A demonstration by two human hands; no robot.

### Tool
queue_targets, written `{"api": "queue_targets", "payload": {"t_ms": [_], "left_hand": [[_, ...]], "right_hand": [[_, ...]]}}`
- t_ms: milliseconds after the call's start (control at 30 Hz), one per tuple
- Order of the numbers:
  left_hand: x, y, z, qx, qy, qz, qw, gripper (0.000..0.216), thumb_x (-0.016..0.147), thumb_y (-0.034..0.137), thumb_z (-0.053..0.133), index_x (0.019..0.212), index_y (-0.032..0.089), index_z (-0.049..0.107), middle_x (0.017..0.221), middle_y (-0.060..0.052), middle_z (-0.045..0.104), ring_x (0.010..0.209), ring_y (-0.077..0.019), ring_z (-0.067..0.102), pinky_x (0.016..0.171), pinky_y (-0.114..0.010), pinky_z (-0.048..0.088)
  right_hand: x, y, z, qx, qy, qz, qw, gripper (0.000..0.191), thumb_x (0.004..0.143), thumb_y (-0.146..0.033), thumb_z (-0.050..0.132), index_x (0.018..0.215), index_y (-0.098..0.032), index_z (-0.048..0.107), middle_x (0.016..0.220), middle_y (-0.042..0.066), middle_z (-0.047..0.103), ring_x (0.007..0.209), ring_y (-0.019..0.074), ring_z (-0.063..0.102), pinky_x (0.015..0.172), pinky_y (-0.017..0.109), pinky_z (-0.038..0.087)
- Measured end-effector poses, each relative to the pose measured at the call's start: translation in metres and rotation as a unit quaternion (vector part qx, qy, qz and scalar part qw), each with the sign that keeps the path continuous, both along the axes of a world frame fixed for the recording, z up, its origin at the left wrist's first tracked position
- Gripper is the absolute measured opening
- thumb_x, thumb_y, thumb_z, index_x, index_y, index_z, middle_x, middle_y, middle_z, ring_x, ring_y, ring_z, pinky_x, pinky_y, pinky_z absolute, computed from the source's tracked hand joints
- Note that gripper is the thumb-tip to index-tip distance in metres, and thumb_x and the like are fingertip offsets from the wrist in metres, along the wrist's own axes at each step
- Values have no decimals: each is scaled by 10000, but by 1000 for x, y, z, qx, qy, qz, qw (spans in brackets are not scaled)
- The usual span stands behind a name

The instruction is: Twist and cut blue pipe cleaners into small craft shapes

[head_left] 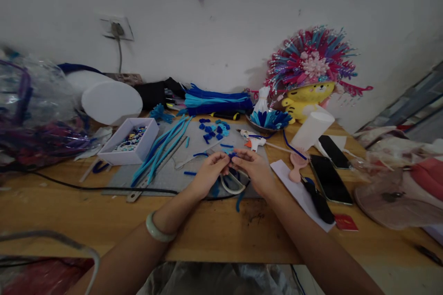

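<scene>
My left hand (210, 170) and my right hand (254, 170) meet above the grey mat (119, 182). Fingertips of both are pinched on a small dark blue piece of chenille stem (232, 154), mostly covered by the fingers. Just below the hands lie scissors with pale handles (233, 190). Short blue stem pieces (190, 173) are scattered around them. Farther back on the mat is a cluster of small cut dark and light blue pieces (218, 136). Long blue chenille stems (168, 145) and a metal ruler (135, 194) lie to the left.
A white box of beads (143, 150) stands left. Behind are bundled blue stems (218, 102), a bowl (260, 128) of blue pieces and a glue gun (256, 142). Rightward are a pink brush (296, 168), phones (330, 179) and a yellow plush toy (308, 99). A black cable (86, 187) crosses left.
</scene>
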State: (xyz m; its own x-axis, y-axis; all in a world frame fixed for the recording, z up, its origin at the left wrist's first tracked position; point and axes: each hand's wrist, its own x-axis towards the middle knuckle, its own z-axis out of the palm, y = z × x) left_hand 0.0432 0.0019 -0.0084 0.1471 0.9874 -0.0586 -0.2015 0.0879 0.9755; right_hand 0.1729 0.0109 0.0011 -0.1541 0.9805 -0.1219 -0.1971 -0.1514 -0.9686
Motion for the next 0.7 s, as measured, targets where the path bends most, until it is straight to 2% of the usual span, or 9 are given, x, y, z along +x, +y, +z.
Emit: {"api": "queue_targets", "payload": {"t_ms": [100, 267, 333, 467, 567, 700], "left_hand": [[-2, 0, 0, -6, -21, -1, 1000, 233, 646, 362, 608, 632, 152, 508, 577, 25, 515, 508, -71, 425, 510, -204, 328], [-4, -1, 4, 23, 60, -18, 998, 176, 664, 314, 595, 650, 157, 519, 561, 39, 501, 511, -79, 429, 522, -207, 336], [-4, -1, 5, 40, 81, -6, 996, 154, 695, 306, 556, 660, 163, 513, 573, 38, 499, 509, -85, 434, 533, -214, 346], [-6, -2, 6, 109, 143, 35, 983, 92, 714, 264, 534, 757, 185, 552, 656, 15, 539, 585, -119, 464, 598, -237, 370], [-9, -3, 7, 167, 193, 30, 966, 80, 696, 227, 559, 766, 205, 591, 705, -7, 567, 668, -153, 479, 663, -255, 369], [-12, -3, 9, 200, 230, 20, 952, 76, 693, 196, 556, 736, 216, 615, 718, -16, 568, 684, -162, 478, 703, -264, 353]], "right_hand": [[1, 1, -1, 0, 6, 4, 1000, 248, 537, -231, 711, 758, -164, 621, 644, -19, 632, 579, 90, 561, 616, 238, 455], [3, 3, 2, -4, -19, -3, 1000, 199, 573, -249, 676, 745, -157, 635, 586, -22, 616, 522, 90, 547, 569, 243, 463], [5, 4, 2, -11, -13, 3, 1000, 199, 561, -234, 679, 738, -154, 639, 575, -21, 612, 509, 87, 542, 560, 243, 462], [5, 4, 3, -29, 0, 14, 999, 206, 545, -219, 688, 733, -156, 632, 584, -23, 604, 512, 80, 536, 553, 233, 460], [4, 3, 1, -32, 4, 22, 999, 224, 539, -223, 698, 739, -165, 614, 622, -31, 602, 533, 76, 538, 552, 223, 459], [3, 2, -2, -7, -17, 32, 999, 256, 535, -229, 701, 759, -159, 599, 633, -35, 597, 507, 66, 523, 535, 214, 445]]}}
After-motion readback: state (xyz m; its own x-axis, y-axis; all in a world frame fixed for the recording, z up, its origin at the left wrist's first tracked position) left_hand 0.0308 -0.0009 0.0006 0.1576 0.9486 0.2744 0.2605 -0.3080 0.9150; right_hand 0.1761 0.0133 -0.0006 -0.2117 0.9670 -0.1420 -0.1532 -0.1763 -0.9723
